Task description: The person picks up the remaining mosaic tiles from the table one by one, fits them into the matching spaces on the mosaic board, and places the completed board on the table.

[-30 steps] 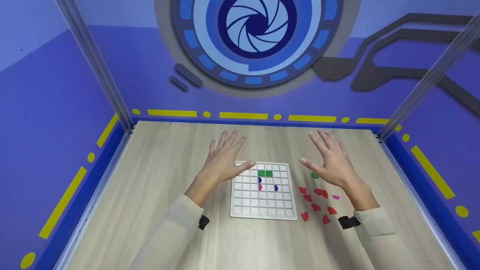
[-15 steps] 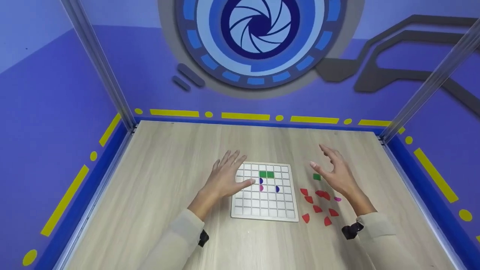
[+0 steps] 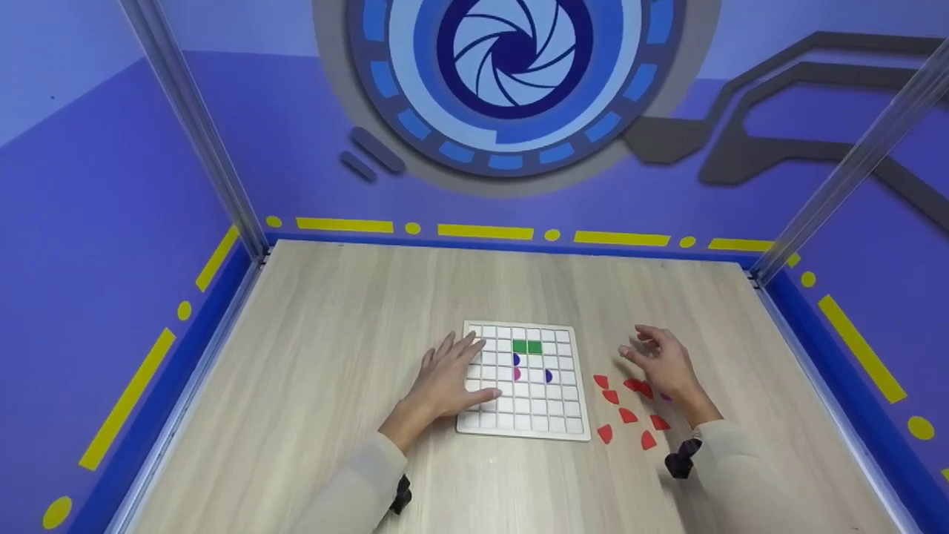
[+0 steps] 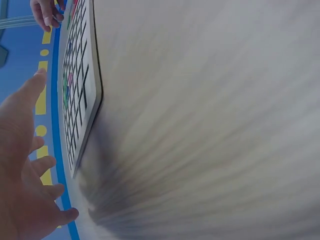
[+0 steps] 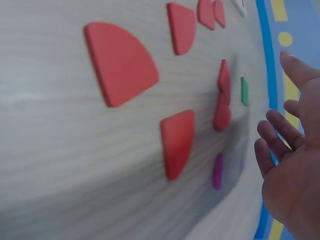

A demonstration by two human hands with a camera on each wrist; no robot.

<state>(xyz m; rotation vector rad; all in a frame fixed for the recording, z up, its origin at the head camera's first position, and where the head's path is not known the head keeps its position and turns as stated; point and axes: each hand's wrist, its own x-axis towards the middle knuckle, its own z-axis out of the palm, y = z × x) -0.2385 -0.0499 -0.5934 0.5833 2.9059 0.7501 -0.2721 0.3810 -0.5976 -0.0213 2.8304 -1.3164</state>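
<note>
We see a white grid board point(image 3: 524, 380) lying flat in the middle of the wooden table point(image 3: 311, 356). Two green squares point(image 3: 526, 346) sit side by side in its cells near the far edge, and small blue point(image 3: 547, 375) and pink point(image 3: 517, 373) bits sit just below them.

Our left hand point(image 3: 445, 378) lies on the left edge of the board with its fingers spread flat, and it holds nothing. Our right hand point(image 3: 660, 360) floats over the table just to the right of the board. Its fingers are a little bent and loose, with nothing in them. Under it and beside it lie the red pieces point(image 3: 626, 414), scattered between the board and our wrist. In the right wrist view a loose green square point(image 5: 244, 91) and a pink piece point(image 5: 217, 171) lie close to the fingers.

We think the thin flat pieces are hard to pick up, so a finger could slide one away or knock its neighbours. If our left hand pushes, the board could slip and the bits inside could jump out of their cells.
</note>
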